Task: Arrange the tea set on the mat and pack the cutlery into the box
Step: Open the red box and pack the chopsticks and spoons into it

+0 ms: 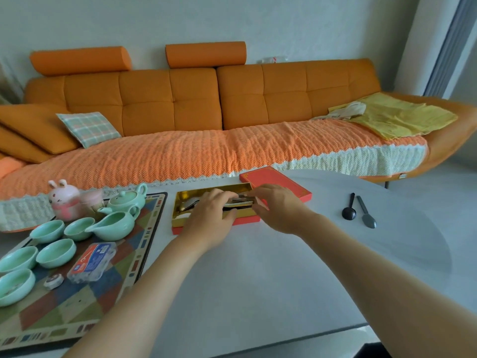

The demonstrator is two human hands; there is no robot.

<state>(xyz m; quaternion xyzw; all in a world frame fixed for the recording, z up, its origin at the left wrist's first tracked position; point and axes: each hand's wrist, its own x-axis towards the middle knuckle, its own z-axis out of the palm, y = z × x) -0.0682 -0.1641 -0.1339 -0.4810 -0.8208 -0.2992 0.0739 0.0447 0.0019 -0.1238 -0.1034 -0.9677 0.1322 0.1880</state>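
Box (180, 202) under your hands, cutlery (240, 201) inside.
Your left hand (210, 215) and right hand (277, 208) pinch it between curled fingers; spoons (349, 212) lie right.

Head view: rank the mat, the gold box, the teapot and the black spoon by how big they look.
1. Mat
2. Gold box, partly hidden by hands
3. Teapot
4. Black spoon
The mat lies nearest the camera, which exaggerates its size.

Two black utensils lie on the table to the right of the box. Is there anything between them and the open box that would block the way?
Nothing visible blocks it. The black spoon and the grey-tipped utensil lie on bare white table. Between them and the gold-lined box there are only the red lid, behind the box, and the right hand already at the box.
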